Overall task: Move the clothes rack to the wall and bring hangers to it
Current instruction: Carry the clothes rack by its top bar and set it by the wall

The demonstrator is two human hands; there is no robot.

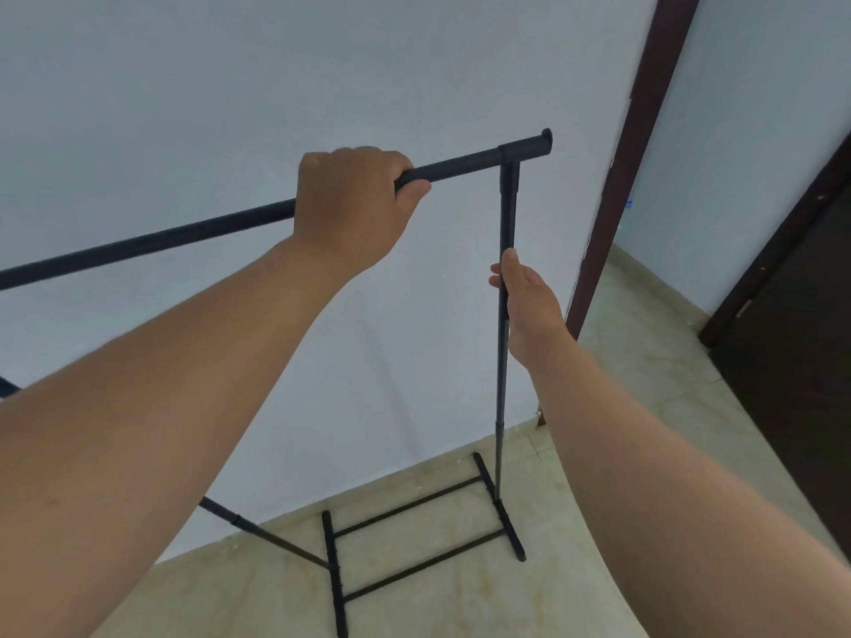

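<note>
Showing two bare forearms, entering from the lower left and lower right corners and narrowing toward the wrists. Wearing no sleeves anywhere along the visible length, elbow side to wrist. Wearing no gloves on the left hand [352,209] or the right hand [529,306]. Carrying no watch, bracelet or band at either wrist, and no rings on the fingers [495,274] in view. Keeping nails short and plain, unpainted where the thumb tips are showing. Looking smooth along both forearms, free of markings, apart from one small faint spot low on the left one.
</note>
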